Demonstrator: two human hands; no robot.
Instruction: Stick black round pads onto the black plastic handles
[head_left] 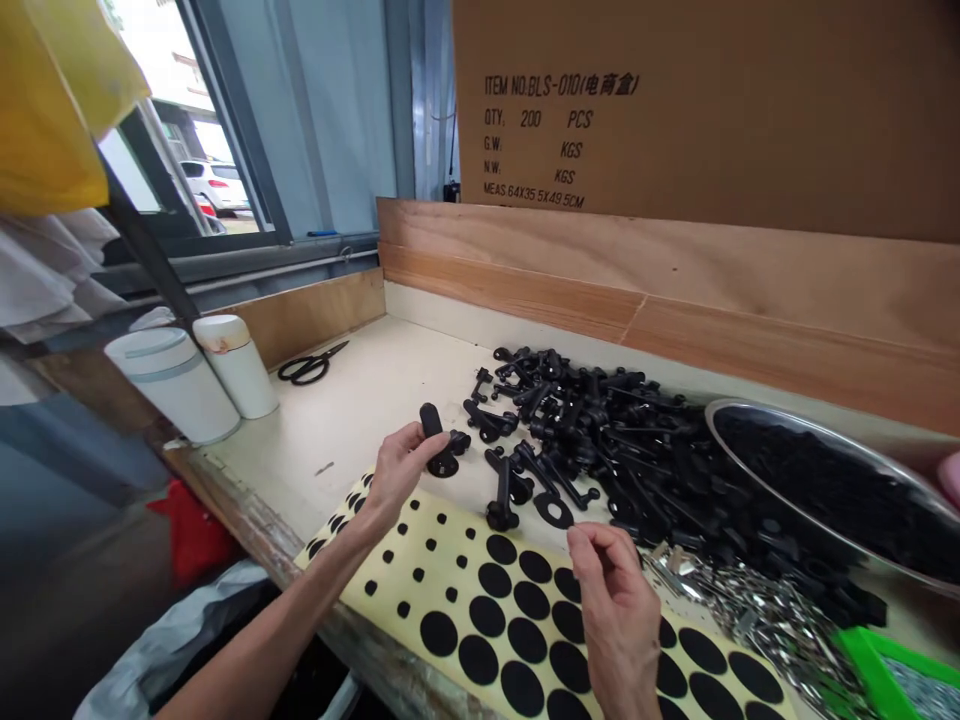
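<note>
My left hand (399,468) is closed on a black plastic bracket (433,425) with a rounded upright end and a disc-shaped base, held above the table. My right hand (616,610) pinches the edge of a black round pad with a hole in it (553,510). Under both hands lies a yellow backing sheet (420,515) with rows of black round stickers (486,616), and small black dots toward its left part. Just beyond the hands, loose black plastic arms (502,495) lie at the near edge of a large pile (592,420).
A metal bowl (817,440) full of small black pieces stands right. Silvery metal parts (757,600) lie beside a green tray (892,660). Black scissors (311,365) and two white containers (176,385) (238,368) are at left. Wooden boards (517,285) and a carton (705,110) edge the back.
</note>
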